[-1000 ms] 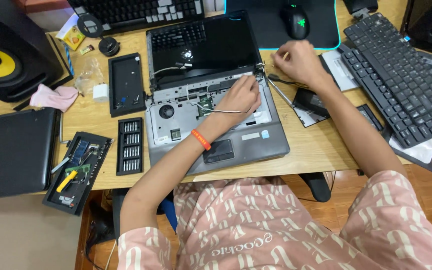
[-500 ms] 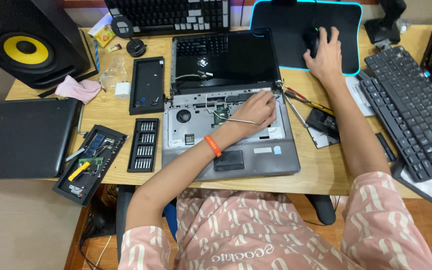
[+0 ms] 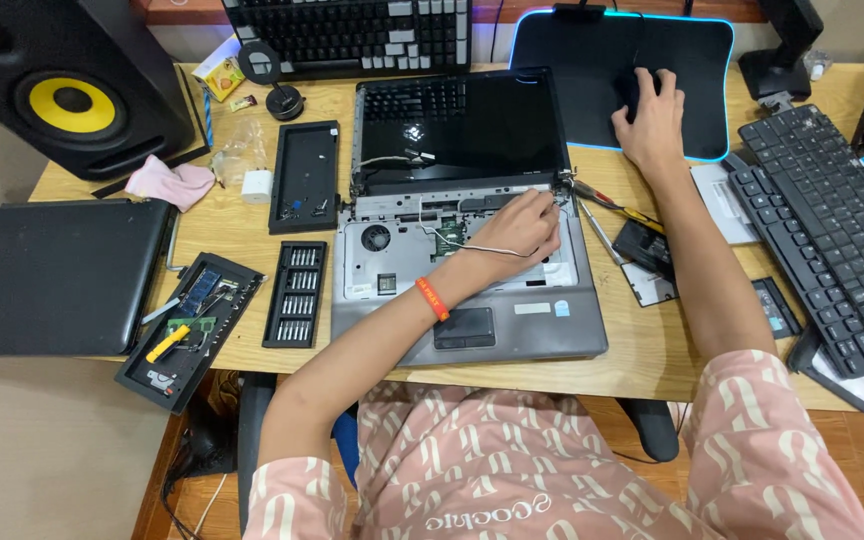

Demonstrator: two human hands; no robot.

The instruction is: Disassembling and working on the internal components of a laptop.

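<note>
A grey laptop [image 3: 512, 335] lies open on the wooden desk with its keyboard removed and its inner board [image 3: 377, 265] exposed. My left hand [image 3: 524, 228] rests on the bared chassis near the right hinge. Its fingers are curled, and a thin white wire runs under the wrist, which wears an orange band. My right hand [image 3: 649, 122] reaches far back and covers a black mouse [image 3: 632, 88] on the black mouse pad [image 3: 592, 60] with its lit blue rim. A screwdriver with a red and yellow handle [image 3: 607, 200] lies just right of the hinge.
A bit set [image 3: 294, 293], a black parts tray [image 3: 189, 330] and a black cover [image 3: 304, 176] lie left of the laptop. A closed black laptop [image 3: 52, 275] and a speaker [image 3: 72, 90] are at far left. Keyboards sit at the back [image 3: 352, 35] and right [image 3: 832, 240].
My right hand left the laptop's right hinge area and moved back onto the mouse. My left hand stayed on the chassis. The view has drawn closer.
</note>
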